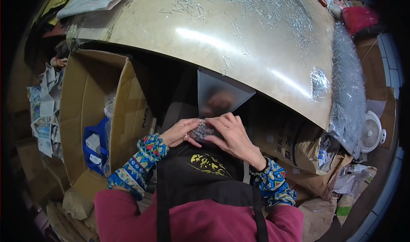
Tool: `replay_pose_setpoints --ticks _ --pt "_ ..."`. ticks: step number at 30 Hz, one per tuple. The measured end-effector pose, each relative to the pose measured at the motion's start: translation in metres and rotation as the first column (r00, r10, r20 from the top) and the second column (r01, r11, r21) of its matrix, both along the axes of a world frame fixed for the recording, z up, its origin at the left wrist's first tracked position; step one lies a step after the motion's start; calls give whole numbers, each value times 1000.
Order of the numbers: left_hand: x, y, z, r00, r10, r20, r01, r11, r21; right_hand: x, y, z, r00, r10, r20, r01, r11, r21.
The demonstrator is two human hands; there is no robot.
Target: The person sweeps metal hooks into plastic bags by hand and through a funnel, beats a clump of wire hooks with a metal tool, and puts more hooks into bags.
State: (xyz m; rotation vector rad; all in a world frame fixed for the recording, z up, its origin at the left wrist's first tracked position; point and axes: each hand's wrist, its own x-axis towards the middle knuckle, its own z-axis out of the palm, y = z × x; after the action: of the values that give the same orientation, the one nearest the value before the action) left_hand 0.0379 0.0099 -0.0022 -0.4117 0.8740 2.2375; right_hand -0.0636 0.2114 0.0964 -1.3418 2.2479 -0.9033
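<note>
Over the black apron (205, 164), a small packet of silvery metal pieces (200, 132) is held between both hands; its contents are too small to make out. My left hand (181, 132) grips its left side, the thumb and fingers curled around it. My right hand (232, 136) closes on the right side and top edge, fingers bent over it. Just beyond the hands, a greyish translucent triangular panel (224, 90) sits at the table edge, a blurred skin-toned shape showing on it. Small wire hooks (226, 64) lie on the table near that edge.
Piles of wire hooks (256, 5) cover the far part of the tan table (192, 41). A large bag of silvery wire pieces (348, 84) stands at right, near a white fan (370, 132). Cardboard boxes (87, 71) flank me; the left one holds a blue bag (97, 146).
</note>
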Motion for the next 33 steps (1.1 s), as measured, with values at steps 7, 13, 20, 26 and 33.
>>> replay_pose_setpoints --ticks 7,13,20,26,33 --pt "-54 -12 73 923 120 -365 -149 988 -51 -34 -17 42 967 -82 -241 37 982 -186" --pt "-84 -18 100 857 123 -499 -127 992 28 -63 -20 70 953 -112 -281 26 956 -294" --pt "-106 -17 107 846 18 -532 -101 987 -129 -72 -32 100 912 -124 -391 47 978 -202" --pt "-112 -22 108 791 -194 -580 -34 933 -359 -78 -38 69 825 -171 -539 104 983 -153" --pt "-99 -18 111 854 -60 -516 -113 948 -297 -127 40 37 623 -726 -290 599 682 -419"
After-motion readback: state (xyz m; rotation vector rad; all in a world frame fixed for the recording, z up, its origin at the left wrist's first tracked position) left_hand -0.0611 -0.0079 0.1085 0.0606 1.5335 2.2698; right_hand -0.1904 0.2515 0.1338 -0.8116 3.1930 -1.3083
